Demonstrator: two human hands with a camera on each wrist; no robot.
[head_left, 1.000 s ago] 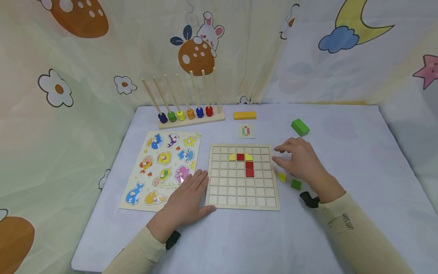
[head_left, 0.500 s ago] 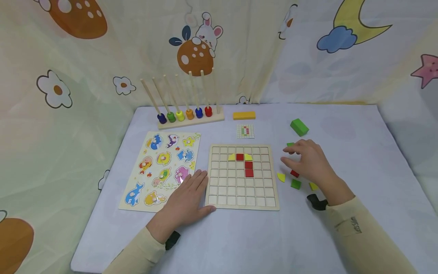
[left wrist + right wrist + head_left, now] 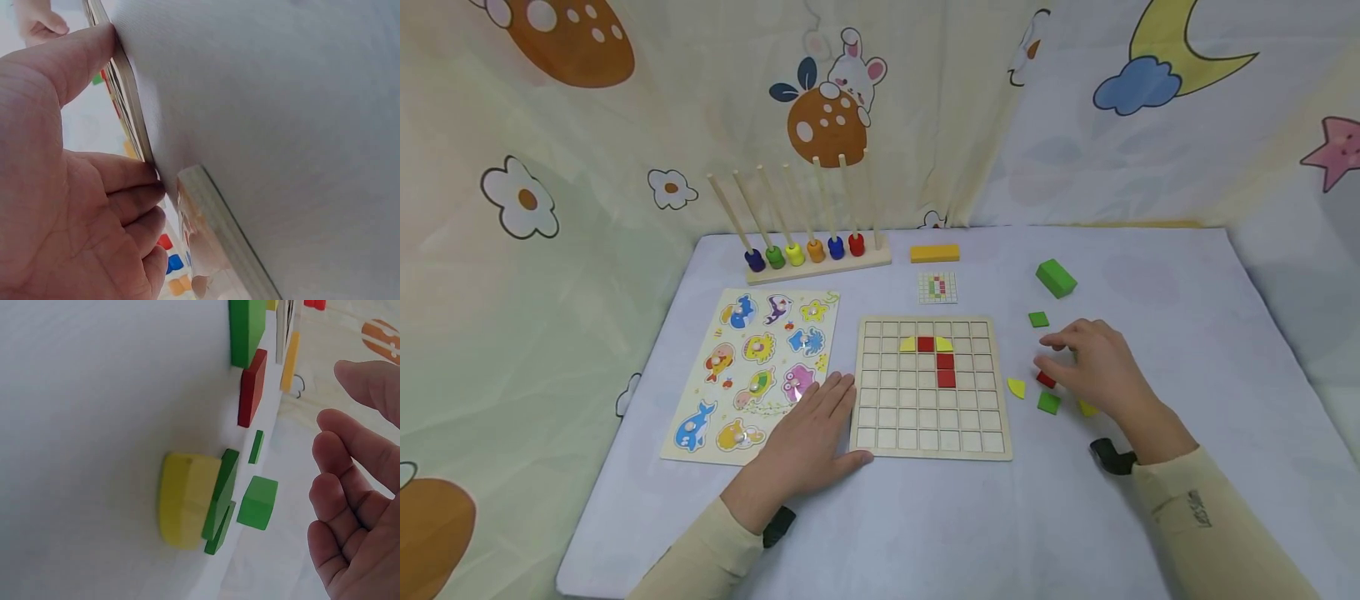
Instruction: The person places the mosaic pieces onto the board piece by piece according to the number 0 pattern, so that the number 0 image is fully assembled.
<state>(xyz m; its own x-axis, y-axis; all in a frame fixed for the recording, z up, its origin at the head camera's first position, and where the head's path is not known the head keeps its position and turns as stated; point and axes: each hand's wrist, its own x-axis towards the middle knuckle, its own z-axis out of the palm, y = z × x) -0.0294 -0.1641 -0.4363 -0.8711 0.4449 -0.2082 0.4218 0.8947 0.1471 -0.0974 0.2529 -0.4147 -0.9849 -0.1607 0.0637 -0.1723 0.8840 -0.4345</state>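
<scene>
A wooden grid board (image 3: 898,421) lies mid-table with red square tiles (image 3: 947,370) and yellow quarter-round tiles (image 3: 944,344) set in its cells. My left hand (image 3: 812,433) lies with straight fingers at its left edge; in the left wrist view thumb and fingertips touch the board's side (image 3: 132,94). To the board's right, my right hand (image 3: 1097,367) hovers over loose tiles, fingers loosely bent and holding nothing. Nearby are a red tile (image 3: 1046,379), green tiles (image 3: 1048,403) and a yellow tile (image 3: 1016,388). In the right wrist view a yellow piece (image 3: 187,500) stands before dark green tiles (image 3: 222,494).
An animal puzzle board (image 3: 737,317) lies left, partly beneath my left hand. Behind stand a peg rack (image 3: 820,268) with coloured beads, an orange bar (image 3: 935,253), a small pattern card (image 3: 937,288) and a green block (image 3: 1056,278). Printed curtains (image 3: 925,108) surround the table.
My right hand has drawn back rightward from the grid board, uncovering green, red and yellow tiles. The left hand has stayed in place.
</scene>
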